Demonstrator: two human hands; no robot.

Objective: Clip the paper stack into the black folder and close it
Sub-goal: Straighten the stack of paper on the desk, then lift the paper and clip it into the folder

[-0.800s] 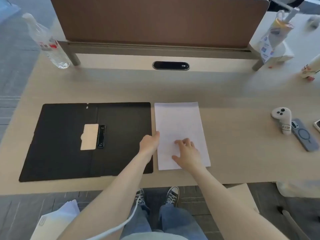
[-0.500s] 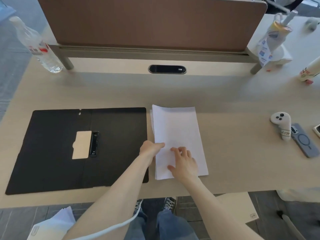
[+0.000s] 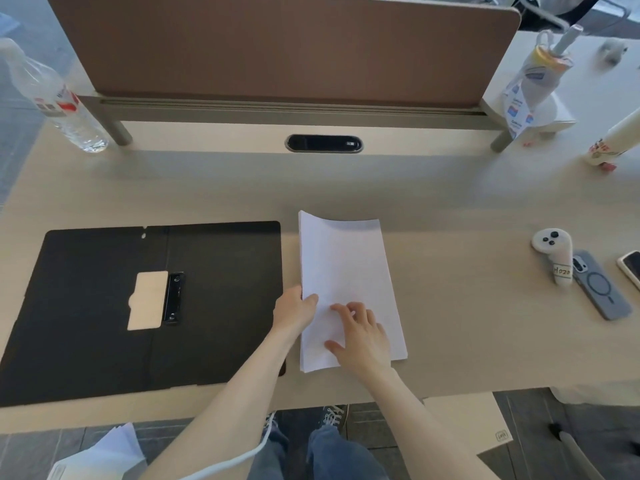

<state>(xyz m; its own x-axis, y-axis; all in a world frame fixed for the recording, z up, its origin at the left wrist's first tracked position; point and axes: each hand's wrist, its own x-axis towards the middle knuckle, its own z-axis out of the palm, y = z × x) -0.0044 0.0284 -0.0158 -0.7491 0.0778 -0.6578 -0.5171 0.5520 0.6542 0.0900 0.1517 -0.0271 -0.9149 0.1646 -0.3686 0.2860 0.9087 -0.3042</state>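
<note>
A black folder (image 3: 86, 306) lies open and flat on the desk at the left, with a black metal clip (image 3: 174, 297) and a beige label beside it near the fold. Just right of it is the white paper stack (image 3: 346, 261), its left edge lifted off the desk and curling up. My left hand (image 3: 294, 308) grips that raised left edge, thumb on top. My right hand (image 3: 356, 332) presses flat on the lower part of the stack with fingers spread.
A clear water bottle (image 3: 52, 98) stands at the back left by the brown divider (image 3: 277, 46). A white controller (image 3: 554, 254), a grey phone (image 3: 597, 285) and another phone (image 3: 632, 268) lie at the right. A white pouch (image 3: 533, 77) stands back right.
My left hand has slid under the stack's left edge and lifted it, so the sheets now curl upward. The right hand stays pressed on the paper.
</note>
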